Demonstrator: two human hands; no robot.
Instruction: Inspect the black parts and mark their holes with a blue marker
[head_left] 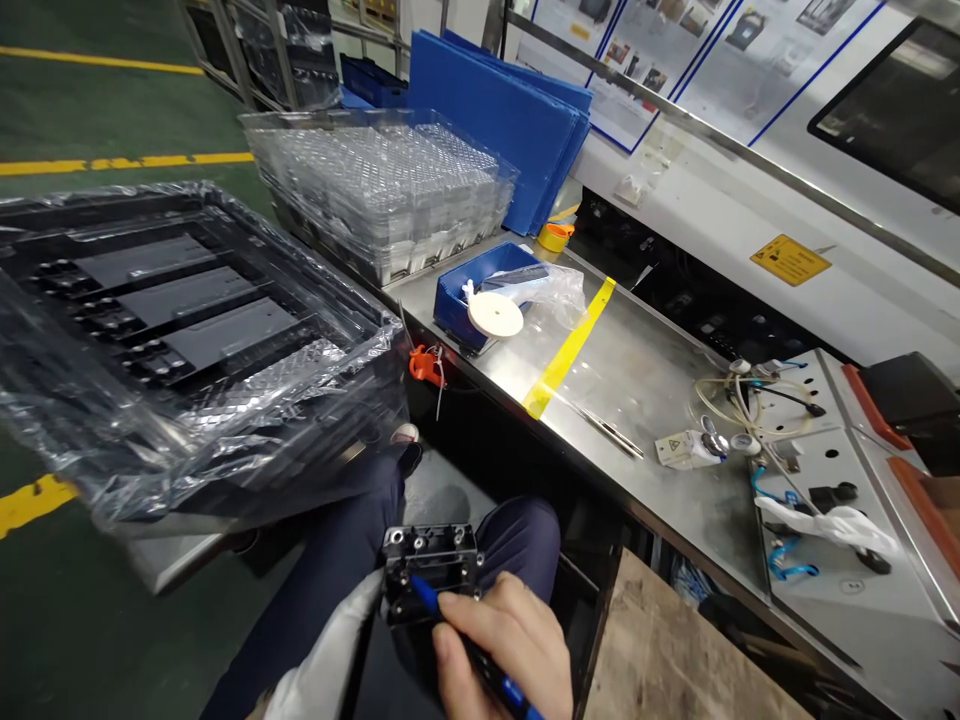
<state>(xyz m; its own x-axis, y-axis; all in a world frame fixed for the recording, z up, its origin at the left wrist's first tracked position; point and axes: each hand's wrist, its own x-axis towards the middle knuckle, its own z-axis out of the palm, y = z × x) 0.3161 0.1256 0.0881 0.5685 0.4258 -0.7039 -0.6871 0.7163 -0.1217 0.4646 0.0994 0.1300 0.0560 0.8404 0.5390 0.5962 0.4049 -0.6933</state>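
Fingers of right hand (504,640) pinch blue pen (480,655) against black part (430,570); left grip hidden.

Left hand (352,630) mostly hidden behind black part (431,570), pen (480,660) cut off below

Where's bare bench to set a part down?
Bare steel bench lies between the yellow tape strip and the coiled tubing with fittings, bordered in front by thin metal tweezers. Crowded: the blue plastic bin and clear stacked trays fill the bench's far end; hoses and a white rag clutter the near panel.
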